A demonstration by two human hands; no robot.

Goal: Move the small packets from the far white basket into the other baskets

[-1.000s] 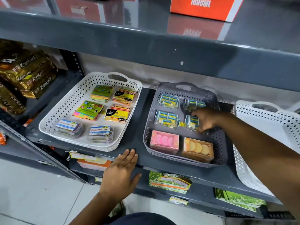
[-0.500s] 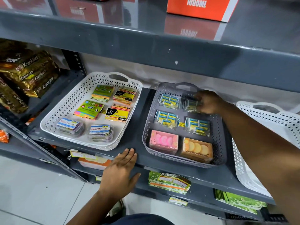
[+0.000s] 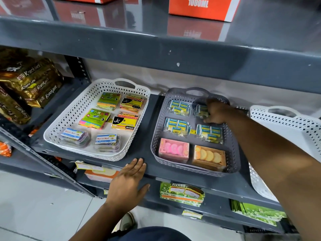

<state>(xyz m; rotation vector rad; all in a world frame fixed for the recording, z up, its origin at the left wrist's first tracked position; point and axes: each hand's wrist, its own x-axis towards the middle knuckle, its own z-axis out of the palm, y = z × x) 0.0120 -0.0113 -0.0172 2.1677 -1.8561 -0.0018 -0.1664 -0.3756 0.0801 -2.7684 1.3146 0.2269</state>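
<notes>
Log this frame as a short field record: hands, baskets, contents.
left hand: flat on the shelf edge, holding nothing
right hand: in the grey basket, on the far right blue packet; grip unclear
grey basket contents: four blue packets, pink box, orange box
left white basket: sticky-note pads, two clear boxes
right white basket: no contents visible

Shop, metal shelving (image 3: 156, 49), stocked baskets (image 3: 57, 136), snack packs (image 3: 33, 84)
</notes>
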